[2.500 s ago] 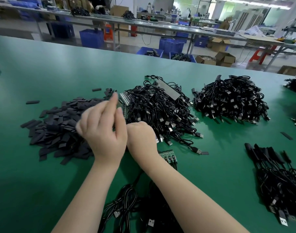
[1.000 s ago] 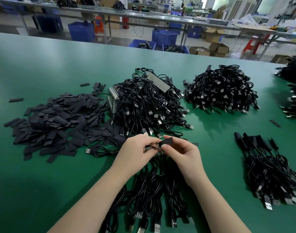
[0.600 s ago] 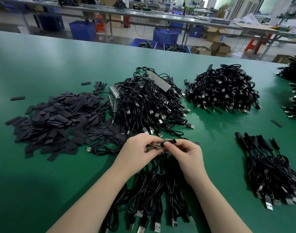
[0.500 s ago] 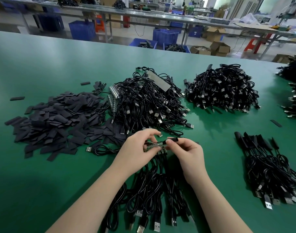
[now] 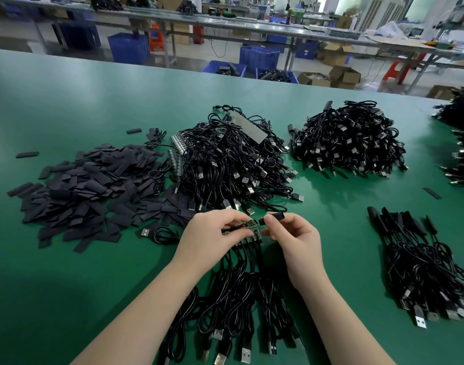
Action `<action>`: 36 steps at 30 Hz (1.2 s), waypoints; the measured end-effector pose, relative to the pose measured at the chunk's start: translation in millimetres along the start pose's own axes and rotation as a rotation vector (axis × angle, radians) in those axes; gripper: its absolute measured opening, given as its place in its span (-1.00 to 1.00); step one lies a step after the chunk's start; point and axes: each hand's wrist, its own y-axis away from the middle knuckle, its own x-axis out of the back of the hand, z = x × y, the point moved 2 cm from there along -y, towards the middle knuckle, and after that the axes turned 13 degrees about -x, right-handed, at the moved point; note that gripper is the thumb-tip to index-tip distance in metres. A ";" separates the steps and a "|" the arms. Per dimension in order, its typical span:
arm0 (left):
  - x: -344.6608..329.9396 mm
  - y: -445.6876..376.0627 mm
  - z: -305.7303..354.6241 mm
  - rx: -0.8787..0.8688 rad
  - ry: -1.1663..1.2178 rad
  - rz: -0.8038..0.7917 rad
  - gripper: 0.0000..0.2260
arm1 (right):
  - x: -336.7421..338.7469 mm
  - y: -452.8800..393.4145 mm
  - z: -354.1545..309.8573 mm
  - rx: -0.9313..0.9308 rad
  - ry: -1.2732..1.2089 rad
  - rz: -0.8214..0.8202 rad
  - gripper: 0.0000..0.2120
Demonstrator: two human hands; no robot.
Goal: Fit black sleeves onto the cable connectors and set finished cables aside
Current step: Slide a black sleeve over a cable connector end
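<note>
Here, my left hand (image 5: pixel 212 233) pinches a small green circuit-board connector (image 5: pixel 248 227) while my right hand (image 5: pixel 291 233) grips a short black rubber sleeve (image 5: pixel 274 216), best kept square to it.

Two forearms enter from the lower edge, both bare to the frame limit. Left hand (image 5: pixel 212 237) and right hand (image 5: pixel 295 239) are ungloved. Fingers (image 5: pixel 271 219) have short, plain nails. The rest of the person is out of view.
</note>
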 end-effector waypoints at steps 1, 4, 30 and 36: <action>0.5 -0.4 0.9 -0.002 -0.020 -0.006 -0.79 | -0.2 0.4 -0.2 0.006 -0.004 0.003 -0.87; 0.6 0.0 3.2 -0.022 -0.107 -0.064 -0.74 | -1.0 1.2 -0.1 0.012 -0.013 0.002 -0.89; 1.0 -0.7 9.5 -0.119 -0.081 -0.149 -0.75 | -2.0 3.8 -2.8 0.159 0.201 0.006 -0.81; -0.9 0.6 6.0 -0.072 -0.053 -0.138 -0.65 | -3.6 3.8 -3.5 0.059 0.164 -0.079 -0.80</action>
